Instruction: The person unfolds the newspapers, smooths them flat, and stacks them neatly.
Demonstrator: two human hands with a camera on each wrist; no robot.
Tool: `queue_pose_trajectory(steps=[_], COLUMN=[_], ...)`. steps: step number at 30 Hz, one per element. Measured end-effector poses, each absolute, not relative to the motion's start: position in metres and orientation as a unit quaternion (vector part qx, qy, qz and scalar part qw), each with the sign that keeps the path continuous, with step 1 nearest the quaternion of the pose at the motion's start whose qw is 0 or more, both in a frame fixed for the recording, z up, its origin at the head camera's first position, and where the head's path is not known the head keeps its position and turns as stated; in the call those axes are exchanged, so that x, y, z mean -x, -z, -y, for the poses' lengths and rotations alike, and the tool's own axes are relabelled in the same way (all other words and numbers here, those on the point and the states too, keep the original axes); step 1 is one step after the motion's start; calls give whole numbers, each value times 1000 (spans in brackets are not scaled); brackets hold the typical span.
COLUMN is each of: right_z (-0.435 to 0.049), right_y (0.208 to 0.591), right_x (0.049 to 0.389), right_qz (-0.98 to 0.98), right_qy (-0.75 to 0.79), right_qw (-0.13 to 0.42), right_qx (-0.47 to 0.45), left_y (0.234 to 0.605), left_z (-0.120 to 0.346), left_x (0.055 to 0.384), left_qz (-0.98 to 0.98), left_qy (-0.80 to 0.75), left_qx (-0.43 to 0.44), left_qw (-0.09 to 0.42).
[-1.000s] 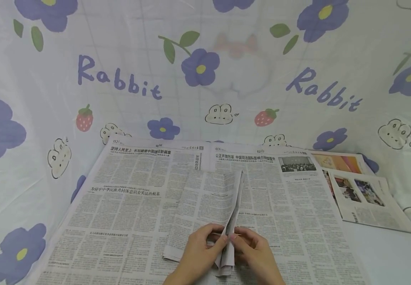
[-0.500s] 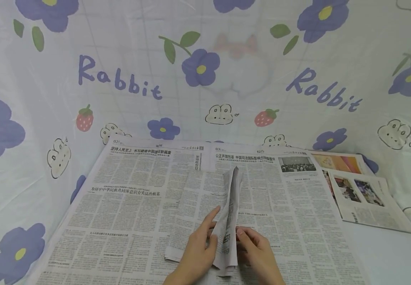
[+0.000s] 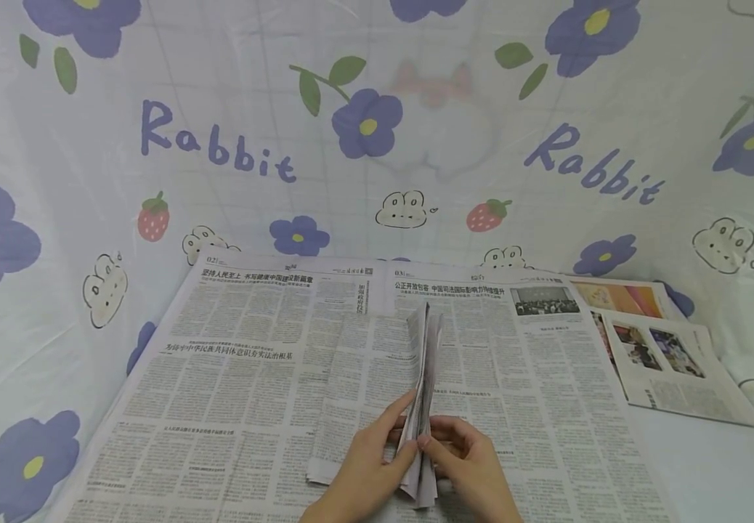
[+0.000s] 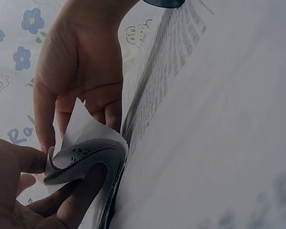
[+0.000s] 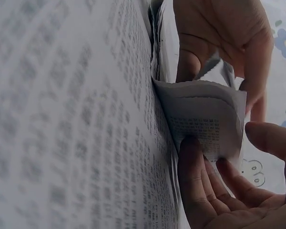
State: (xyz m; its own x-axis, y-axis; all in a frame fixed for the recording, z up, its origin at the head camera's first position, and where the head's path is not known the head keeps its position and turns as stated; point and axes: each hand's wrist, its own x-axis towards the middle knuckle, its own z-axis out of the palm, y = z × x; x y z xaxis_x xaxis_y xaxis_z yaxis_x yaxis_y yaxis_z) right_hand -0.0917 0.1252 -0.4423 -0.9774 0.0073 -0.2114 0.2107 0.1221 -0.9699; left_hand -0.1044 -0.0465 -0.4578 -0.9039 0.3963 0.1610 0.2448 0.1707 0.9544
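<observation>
A newspaper folded into a narrow strip stands on edge, its left part lying flat as a panel. My left hand grips the strip from the left, thumb on the near side and forefinger stretched along it. My right hand holds it from the right, thumb tip at the upper edge. In the left wrist view the folded layers bend in a curve between thumb and fingers. The right wrist view shows printed paper with the right fingers against its face.
An open newspaper sheet lies spread under the work. At the right are more newspapers with colour photos on a white surface. A flower-and-rabbit printed sheet hangs behind.
A flap of the strip that leaned open half a second ago now stands pressed together with the other layers. My left fingers closed in, and my right thumb moved left onto the edge.
</observation>
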Motion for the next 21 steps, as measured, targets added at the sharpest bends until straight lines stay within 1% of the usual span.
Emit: queue_pose_trajectory(steps=[5,15,21], right_z=[-125,-129,-134], right_y=[441,441,439], right_x=[92,93,94], right_qz=[-757,-735,-735], right_qy=[645,668,669], right_qw=[78,87,75], right_qx=[-78,-81,-80], left_y=[457,459,457], left_z=[47,46,46], left_x=[104,105,105], left_qz=[-778,-803,-801], left_qy=[-590,-567,-575], left_qx=[-209,-178,-163], left_qw=[47,44,42])
